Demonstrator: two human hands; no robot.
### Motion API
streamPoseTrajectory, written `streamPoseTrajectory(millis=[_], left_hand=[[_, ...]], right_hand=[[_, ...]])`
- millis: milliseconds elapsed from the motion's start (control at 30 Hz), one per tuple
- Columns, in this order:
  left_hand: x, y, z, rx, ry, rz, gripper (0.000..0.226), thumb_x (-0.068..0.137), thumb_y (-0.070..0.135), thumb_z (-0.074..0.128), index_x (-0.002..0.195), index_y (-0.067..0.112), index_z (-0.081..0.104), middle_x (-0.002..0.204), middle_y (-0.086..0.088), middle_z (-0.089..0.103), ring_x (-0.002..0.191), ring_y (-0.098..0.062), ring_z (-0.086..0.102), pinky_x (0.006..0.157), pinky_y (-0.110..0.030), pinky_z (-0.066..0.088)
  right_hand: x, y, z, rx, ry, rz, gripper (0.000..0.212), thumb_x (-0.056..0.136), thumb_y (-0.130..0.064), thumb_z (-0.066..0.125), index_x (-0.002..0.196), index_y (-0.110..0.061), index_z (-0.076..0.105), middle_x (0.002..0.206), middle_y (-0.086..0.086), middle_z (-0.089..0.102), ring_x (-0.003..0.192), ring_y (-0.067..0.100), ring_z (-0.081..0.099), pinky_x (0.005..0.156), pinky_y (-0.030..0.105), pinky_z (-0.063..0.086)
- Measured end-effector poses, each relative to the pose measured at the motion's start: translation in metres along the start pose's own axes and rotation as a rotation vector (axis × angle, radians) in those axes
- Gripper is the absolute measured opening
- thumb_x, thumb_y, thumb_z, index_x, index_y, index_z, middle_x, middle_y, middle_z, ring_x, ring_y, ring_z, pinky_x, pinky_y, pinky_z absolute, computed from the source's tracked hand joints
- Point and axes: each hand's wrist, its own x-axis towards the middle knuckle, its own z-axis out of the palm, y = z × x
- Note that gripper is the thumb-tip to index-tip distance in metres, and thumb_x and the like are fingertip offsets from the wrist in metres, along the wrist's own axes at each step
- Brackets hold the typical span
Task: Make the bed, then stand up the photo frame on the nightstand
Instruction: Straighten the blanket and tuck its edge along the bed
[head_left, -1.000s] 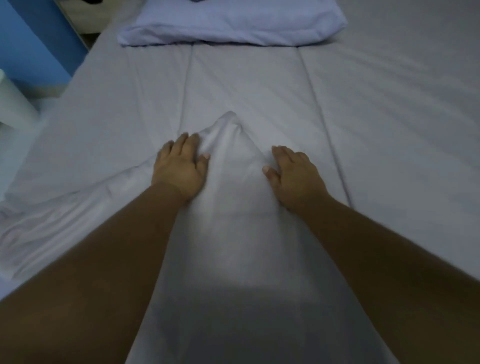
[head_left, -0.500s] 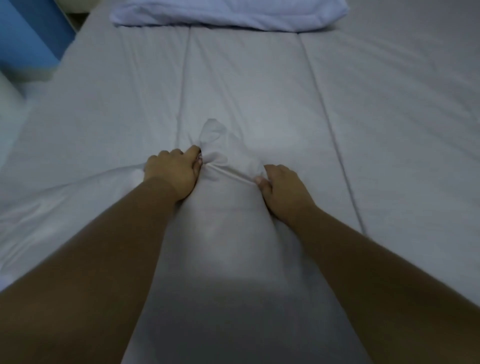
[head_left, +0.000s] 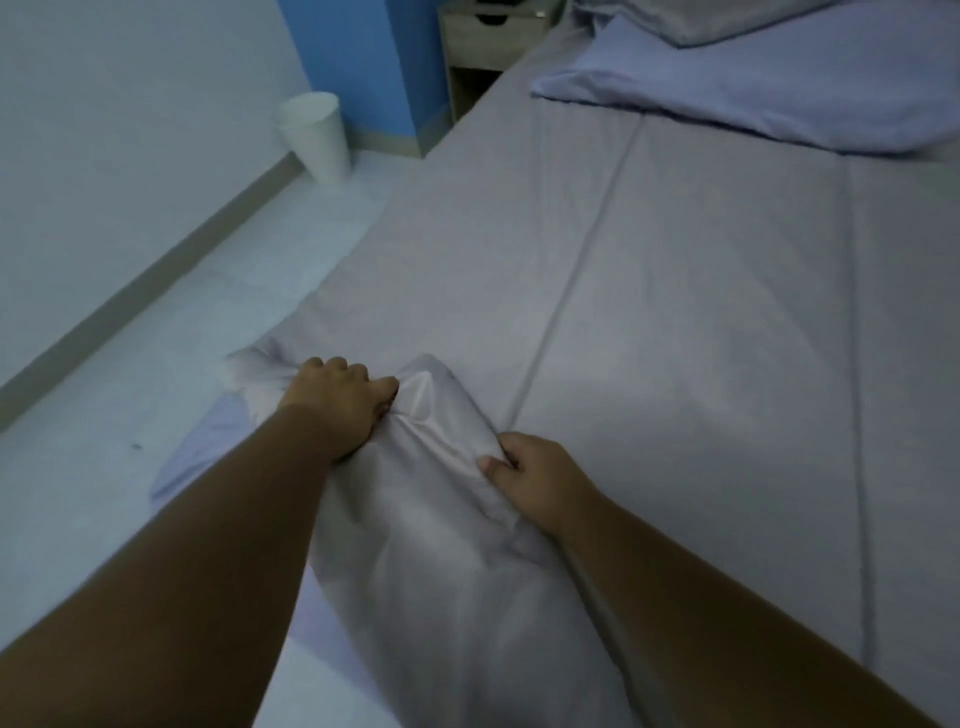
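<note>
Left hand (head_left: 336, 411), right hand (head_left: 537, 483): grip clenching bunched sheet (head_left: 441, 525), seemingly spilling over bed edge (head_left: 366, 241) onto floor (head_left: 150, 379).

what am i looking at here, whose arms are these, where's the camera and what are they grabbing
No machine here: these are a person's two bare arms, filmed by a camera worn on their head, looking forward and down. The left hand and right hand each grip a bunched fold of a loose pale sheet lying on the bed. A pillow lies at the far end. Beside the bed, a white bin stands on the floor, and further back a wooden nightstand, its top cut off by the picture's edge.
</note>
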Motion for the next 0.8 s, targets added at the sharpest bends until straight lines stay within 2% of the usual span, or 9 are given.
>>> streamPoseTrajectory(millis=[167, 267, 300, 367, 433, 533, 633, 733, 800], left_hand=[[-0.081, -0.059, 0.060, -0.017, -0.085, -0.081, 0.036, 0.097, 0.038, 0.031, 0.129, 0.029, 0.045, 0.127, -0.003, 0.057, 0.119, -0.027, 0.051, 0.099, -0.037, 0.036], [-0.110, -0.084, 0.101, -0.033, 0.029, -0.046, 0.025, 0.087, 0.031, 0.044, 0.110, 0.026, 0.054, 0.106, -0.002, 0.069, 0.097, -0.027, 0.064, 0.082, -0.035, 0.047], [-0.116, -0.089, 0.114, -0.069, -0.031, -0.059, 0.028, 0.088, 0.030, 0.045, 0.115, 0.026, 0.054, 0.112, -0.002, 0.068, 0.103, -0.028, 0.063, 0.084, -0.035, 0.047], [-0.127, -0.097, 0.145, -0.135, -0.257, -0.113, 0.041, 0.093, 0.031, 0.044, 0.134, 0.031, 0.043, 0.134, -0.002, 0.055, 0.123, -0.028, 0.050, 0.098, -0.037, 0.041], [-0.130, -0.103, 0.167, -0.209, -0.372, -0.155, 0.050, 0.094, 0.033, 0.044, 0.142, 0.037, 0.032, 0.139, -0.006, 0.047, 0.128, -0.028, 0.046, 0.103, -0.038, 0.039], [-0.125, -0.111, 0.196, -0.487, -0.359, -0.188, 0.043, 0.087, 0.037, 0.049, 0.129, 0.030, 0.048, 0.128, -0.009, 0.054, 0.118, -0.031, 0.053, 0.098, -0.038, 0.045], [-0.107, -0.118, 0.207, -0.775, -0.152, -0.349, 0.022, 0.088, 0.024, 0.048, 0.101, 0.014, 0.063, 0.112, -0.015, 0.057, 0.105, -0.035, 0.056, 0.090, -0.036, 0.046], [-0.081, -0.126, 0.211, -0.901, 0.154, -0.629, 0.030, 0.095, 0.021, 0.039, 0.109, 0.005, 0.059, 0.114, -0.024, 0.055, 0.106, -0.042, 0.053, 0.090, -0.043, 0.044], [-0.063, -0.130, 0.212, -0.975, 0.241, -0.755, 0.032, 0.097, 0.024, 0.038, 0.118, 0.005, 0.052, 0.121, -0.024, 0.051, 0.112, -0.043, 0.049, 0.094, -0.046, 0.041]], right_hand=[[-0.010, -0.056, 0.062, 0.105, -0.164, -0.104, 0.031, 0.091, -0.033, 0.057, 0.098, -0.003, 0.064, 0.095, 0.009, 0.067, 0.089, 0.023, 0.062, 0.080, 0.033, 0.049], [-0.007, -0.076, 0.095, 0.166, -0.214, -0.157, 0.025, 0.092, -0.027, 0.057, 0.094, -0.005, 0.069, 0.089, 0.007, 0.067, 0.085, 0.020, 0.060, 0.080, 0.030, 0.046], [-0.004, -0.080, 0.103, 0.143, -0.212, -0.177, 0.025, 0.093, -0.025, 0.056, 0.094, -0.004, 0.069, 0.091, 0.010, 0.068, 0.086, 0.022, 0.061, 0.082, 0.031, 0.046], [0.009, -0.085, 0.123, -0.010, -0.148, -0.236, 0.027, 0.095, -0.026, 0.051, 0.096, -0.006, 0.069, 0.097, 0.013, 0.068, 0.093, 0.027, 0.060, 0.084, 0.034, 0.047], [0.023, -0.085, 0.137, -0.176, -0.021, -0.294, 0.026, 0.095, -0.023, 0.047, 0.095, -0.007, 0.068, 0.095, 0.015, 0.066, 0.092, 0.032, 0.057, 0.081, 0.038, 0.047], [0.044, -0.082, 0.150, -0.333, 0.165, -0.323, 0.026, 0.085, -0.021, 0.046, 0.085, -0.006, 0.068, 0.082, 0.016, 0.065, 0.079, 0.037, 0.058, 0.070, 0.040, 0.049], [0.061, -0.084, 0.159, -0.425, 0.263, -0.288, 0.030, 0.081, -0.025, 0.041, 0.079, -0.008, 0.066, 0.077, 0.015, 0.064, 0.074, 0.036, 0.058, 0.065, 0.037, 0.048], [0.077, -0.093, 0.168, -0.469, 0.326, -0.275, 0.029, 0.078, -0.026, 0.040, 0.075, -0.010, 0.063, 0.075, 0.013, 0.062, 0.071, 0.034, 0.057, 0.062, 0.035, 0.048], [0.089, -0.099, 0.173, -0.478, 0.364, -0.273, 0.027, 0.078, -0.025, 0.042, 0.077, -0.009, 0.064, 0.077, 0.014, 0.062, 0.072, 0.035, 0.058, 0.063, 0.035, 0.048]])
